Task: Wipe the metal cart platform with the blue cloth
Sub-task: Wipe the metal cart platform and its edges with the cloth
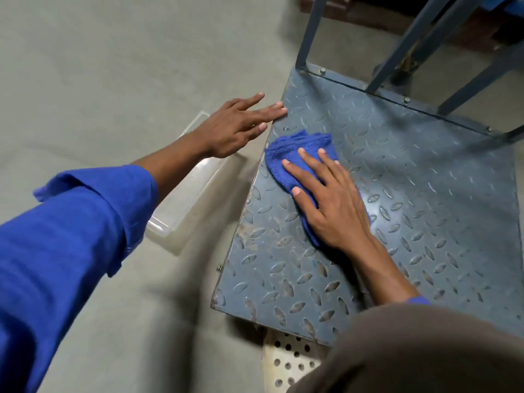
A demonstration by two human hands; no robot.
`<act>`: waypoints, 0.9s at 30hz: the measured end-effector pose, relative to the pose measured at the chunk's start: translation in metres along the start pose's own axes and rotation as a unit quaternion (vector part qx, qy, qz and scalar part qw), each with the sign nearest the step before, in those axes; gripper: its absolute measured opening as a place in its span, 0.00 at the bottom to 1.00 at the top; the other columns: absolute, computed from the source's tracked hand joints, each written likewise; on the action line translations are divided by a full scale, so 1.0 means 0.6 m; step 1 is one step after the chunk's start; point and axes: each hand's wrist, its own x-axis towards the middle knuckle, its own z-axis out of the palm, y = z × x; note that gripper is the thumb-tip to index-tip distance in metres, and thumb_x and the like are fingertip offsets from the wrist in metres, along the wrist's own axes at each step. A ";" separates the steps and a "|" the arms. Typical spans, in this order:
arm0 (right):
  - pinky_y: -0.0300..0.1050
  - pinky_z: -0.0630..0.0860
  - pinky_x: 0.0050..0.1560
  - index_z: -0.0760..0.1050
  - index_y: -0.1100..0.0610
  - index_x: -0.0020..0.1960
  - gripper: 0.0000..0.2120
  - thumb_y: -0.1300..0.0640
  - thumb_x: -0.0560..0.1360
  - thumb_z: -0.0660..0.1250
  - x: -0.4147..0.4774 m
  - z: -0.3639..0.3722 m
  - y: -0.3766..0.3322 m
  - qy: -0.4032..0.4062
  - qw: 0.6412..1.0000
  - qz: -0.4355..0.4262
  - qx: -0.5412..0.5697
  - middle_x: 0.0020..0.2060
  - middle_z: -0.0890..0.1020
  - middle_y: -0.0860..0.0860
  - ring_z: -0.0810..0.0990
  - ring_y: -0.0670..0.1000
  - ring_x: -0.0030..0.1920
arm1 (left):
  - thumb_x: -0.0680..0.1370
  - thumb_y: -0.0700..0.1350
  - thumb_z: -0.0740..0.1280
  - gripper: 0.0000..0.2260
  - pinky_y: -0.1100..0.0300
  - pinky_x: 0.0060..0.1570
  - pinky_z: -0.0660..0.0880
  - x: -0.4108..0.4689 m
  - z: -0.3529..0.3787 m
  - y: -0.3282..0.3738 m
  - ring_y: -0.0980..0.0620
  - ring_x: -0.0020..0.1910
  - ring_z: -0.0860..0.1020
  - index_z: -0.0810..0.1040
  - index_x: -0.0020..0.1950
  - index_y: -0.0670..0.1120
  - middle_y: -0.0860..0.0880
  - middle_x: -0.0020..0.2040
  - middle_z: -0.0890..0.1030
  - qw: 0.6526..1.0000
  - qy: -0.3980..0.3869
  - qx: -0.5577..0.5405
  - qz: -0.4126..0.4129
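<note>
The metal cart platform (425, 211) is grey-blue tread plate with raised oval studs, filling the right half of the view. A bunched blue cloth (295, 150) lies on its left part. My right hand (331, 202) presses flat on the cloth with fingers spread, palm covering the cloth's near end. My left hand (235, 126) is open, fingers spread, and its fingertips touch the platform's left edge near the far corner. It holds nothing.
A clear plastic tray (195, 194) lies on the concrete floor (113, 66) just left of the platform. Blue-grey handle posts (309, 32) rise from the platform's far edge. A perforated pale plate (286, 361) shows below the near edge. My brown-clad knee (425, 353) fills the bottom right.
</note>
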 end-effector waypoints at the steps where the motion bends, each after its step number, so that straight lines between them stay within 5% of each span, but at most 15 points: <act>1: 0.58 0.57 0.84 0.67 0.41 0.82 0.24 0.44 0.87 0.57 0.002 -0.002 0.000 -0.008 1.000 -0.022 0.004 0.84 0.64 0.45 0.56 0.53 0.86 | 0.90 0.58 0.49 0.23 0.46 0.83 0.53 0.007 -0.005 -0.006 0.51 0.89 0.49 0.60 0.87 0.62 0.62 0.87 0.59 1.000 -0.002 0.003 0.012; 8: 0.58 0.58 0.83 0.71 0.43 0.80 0.22 0.48 0.86 0.63 0.015 -0.006 -0.012 -0.076 0.980 -0.178 0.050 0.83 0.66 0.44 0.58 0.51 0.86 | 0.90 0.57 0.53 0.23 0.48 0.81 0.56 0.029 -0.012 -0.025 0.48 0.88 0.53 0.64 0.86 0.60 0.59 0.85 0.63 0.996 0.015 0.038 0.076; 14: 0.62 0.63 0.80 0.73 0.43 0.78 0.22 0.47 0.84 0.63 0.088 -0.011 0.009 -0.038 0.993 -0.111 0.030 0.81 0.69 0.46 0.62 0.55 0.84 | 0.86 0.69 0.42 0.37 0.52 0.85 0.53 0.015 -0.005 -0.029 0.43 0.87 0.55 0.66 0.86 0.48 0.48 0.86 0.64 0.986 0.029 0.054 0.153; 19: 0.61 0.62 0.81 0.80 0.44 0.73 0.22 0.53 0.79 0.70 -0.019 0.005 -0.091 -0.097 0.967 -0.215 0.095 0.79 0.73 0.49 0.63 0.56 0.84 | 0.90 0.44 0.54 0.23 0.47 0.87 0.43 0.010 -0.006 -0.026 0.42 0.88 0.52 0.62 0.87 0.47 0.45 0.87 0.60 0.977 0.009 0.062 0.205; 23: 0.60 0.62 0.82 0.80 0.45 0.73 0.20 0.54 0.82 0.70 -0.055 -0.001 -0.104 -0.157 0.929 -0.310 0.129 0.79 0.73 0.47 0.61 0.53 0.85 | 0.90 0.44 0.54 0.24 0.50 0.87 0.43 0.000 -0.013 -0.022 0.42 0.88 0.54 0.62 0.87 0.45 0.43 0.87 0.60 0.970 -0.006 0.055 0.236; 27: 0.62 0.66 0.79 0.79 0.46 0.74 0.20 0.52 0.83 0.69 0.034 -0.012 -0.046 -0.086 0.968 -0.217 0.091 0.79 0.72 0.49 0.63 0.55 0.84 | 0.89 0.43 0.54 0.24 0.44 0.87 0.47 -0.003 -0.025 -0.015 0.43 0.87 0.56 0.62 0.87 0.44 0.41 0.87 0.60 0.967 -0.030 0.064 0.244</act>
